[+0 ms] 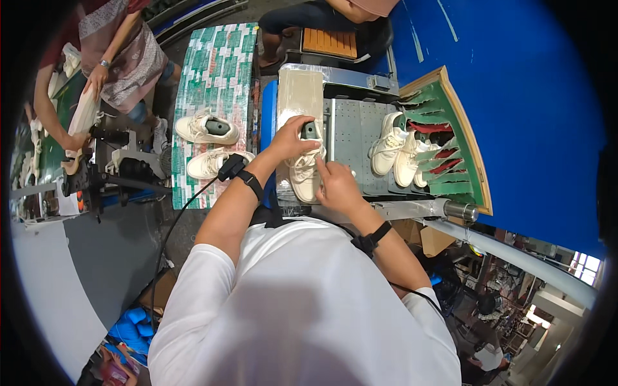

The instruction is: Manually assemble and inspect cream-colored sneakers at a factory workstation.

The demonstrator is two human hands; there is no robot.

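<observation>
A cream lace-up sneaker (304, 181) rests toe toward me on the beige strip at the near side of the machine. A dark green shoe last (310, 130) fills its opening. My left hand (293, 138) is closed round the heel end, thumb and fingers at the collar. Along the sneaker's right side lies my right hand (338, 186), its index finger stretched onto the laces and the other fingers curled, partly hidden. On the left, two more cream sneakers, an upper one (193, 128) and a lower one (205, 165), lie on a table covered in green-and-white tape.
Right of my hands, a grey perforated conveyor (354, 128) carries several cream sneakers (388, 147) into a wood-framed opening with green strip curtains (450, 168). A blue panel (502, 116) rises beyond. At the left, a co-worker's hand (96, 80) handles a pale shoe part. Another person sits at the far side.
</observation>
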